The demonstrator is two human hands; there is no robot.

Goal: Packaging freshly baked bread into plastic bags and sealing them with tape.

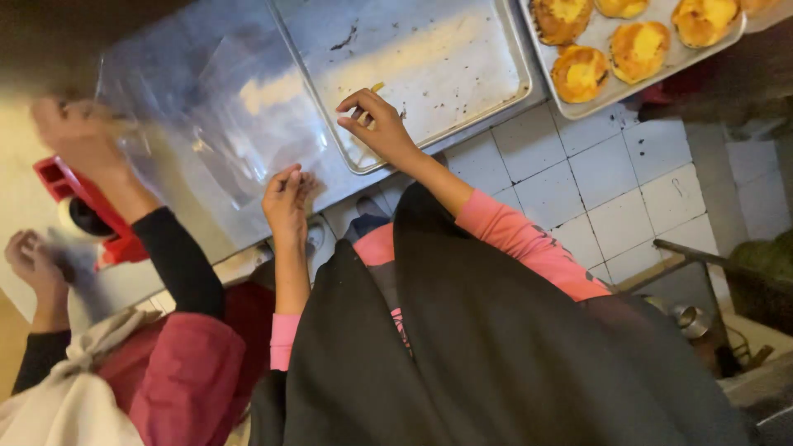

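Observation:
My right hand [376,124], in a pink sleeve, hovers over the near edge of an empty, stained metal baking tray [429,58]. Its thumb and forefinger are pinched together, and I cannot make out anything between them. A small yellowish crumb [377,86] lies on the tray just beyond the fingers. My left hand [285,198] is raised beside the steel table's edge with its fingers curled in, next to a heap of clear plastic bags [223,124]. It seems to hold nothing.
A second tray [578,103] at top right carries several golden round buns [638,48]. At the left a co-worker in black sleeves has one hand [78,132] on the plastic bags, the other [29,256] lower down near a red holder [74,194]. White floor tiles [611,173] lie below.

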